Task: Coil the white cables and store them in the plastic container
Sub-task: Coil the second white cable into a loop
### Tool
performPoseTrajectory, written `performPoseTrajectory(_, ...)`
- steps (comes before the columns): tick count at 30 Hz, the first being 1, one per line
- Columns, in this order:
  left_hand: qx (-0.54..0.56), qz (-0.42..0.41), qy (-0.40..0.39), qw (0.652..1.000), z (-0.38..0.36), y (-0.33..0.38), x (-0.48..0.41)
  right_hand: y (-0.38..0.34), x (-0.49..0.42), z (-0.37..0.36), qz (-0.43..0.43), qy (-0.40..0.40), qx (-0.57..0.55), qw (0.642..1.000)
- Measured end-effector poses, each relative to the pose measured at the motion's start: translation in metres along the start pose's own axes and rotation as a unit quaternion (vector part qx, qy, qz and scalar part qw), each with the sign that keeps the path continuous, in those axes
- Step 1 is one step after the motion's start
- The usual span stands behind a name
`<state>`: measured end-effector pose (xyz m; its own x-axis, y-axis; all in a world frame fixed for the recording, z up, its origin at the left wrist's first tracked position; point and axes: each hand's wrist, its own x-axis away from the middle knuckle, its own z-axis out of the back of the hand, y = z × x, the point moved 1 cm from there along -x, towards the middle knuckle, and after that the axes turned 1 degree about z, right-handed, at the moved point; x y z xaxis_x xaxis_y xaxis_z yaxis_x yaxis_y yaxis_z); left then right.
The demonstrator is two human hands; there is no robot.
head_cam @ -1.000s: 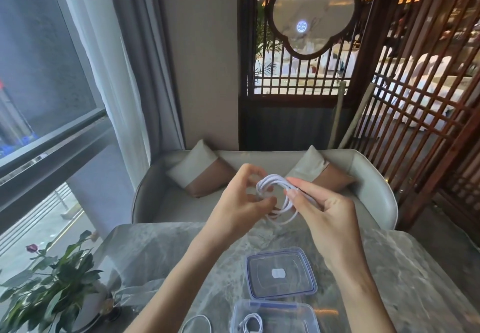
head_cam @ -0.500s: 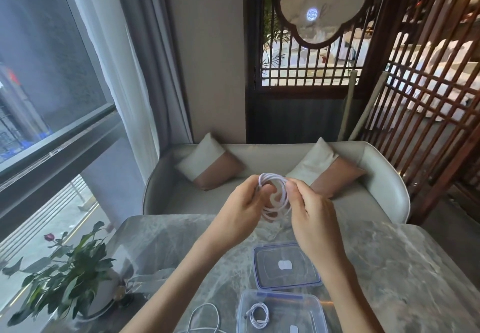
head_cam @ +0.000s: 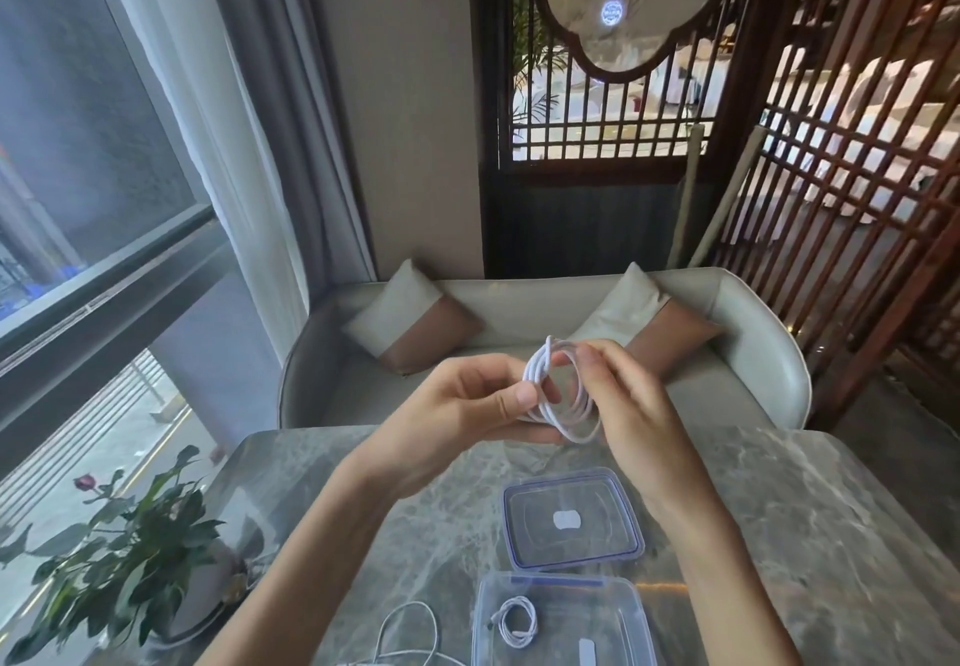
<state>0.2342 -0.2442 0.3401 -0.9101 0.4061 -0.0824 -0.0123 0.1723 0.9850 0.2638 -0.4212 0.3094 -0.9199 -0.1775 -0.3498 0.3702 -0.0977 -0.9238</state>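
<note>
Left hand [head_cam: 467, 408] and right hand [head_cam: 631, 405] grip white cable [head_cam: 539, 365]; lid label [head_cam: 566, 520] looks blank.

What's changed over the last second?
The coil has turned so its loop faces the camera more openly. Both hands kept their grip: right hand at its top, left hand at its side. Lid, container, stored cable and loose cable stayed put.

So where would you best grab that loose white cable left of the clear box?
Probably pinch the cable at the top of its arched loop, coming down from above. It lies flat on the table, the arch sits clear of the box, and its ends leave the frame.
</note>
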Motion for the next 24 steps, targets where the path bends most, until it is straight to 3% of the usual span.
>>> performPoseTrajectory(5,-0.113,-0.060,0.138,0.982,-0.004,-0.005,0.000,-0.005,0.004,-0.009,0.032,0.078,0.066,0.994)
performPoseTrajectory(9,-0.205,-0.096,0.185,0.956,-0.003,-0.006,0.007,-0.007,0.000,-0.002,0.040,0.055,0.086,0.994)
performPoseTrajectory(11,-0.337,-0.138,0.202,0.909,0.000,-0.004,0.012,-0.007,-0.002,0.002,0.044,0.036,0.088,0.994)
performPoseTrajectory(13,-0.461,-0.201,0.220,0.836,0.000,-0.002,0.018,-0.008,-0.001,0.003,0.036,0.019,0.075,0.996)
performPoseTrajectory(17,-0.555,-0.274,0.282,0.733,-0.010,-0.009,0.027,-0.011,0.003,-0.004,0.014,0.068,0.065,0.996)
performPoseTrajectory(21,-0.565,-0.289,0.333,0.697,-0.026,-0.032,0.037,-0.012,0.001,-0.018,0.001,0.148,0.046,0.988)
performPoseTrajectory(24,-0.577,-0.293,0.319,0.692,-0.021,-0.045,0.048,-0.005,-0.001,-0.020,0.014,0.113,0.080,0.990)
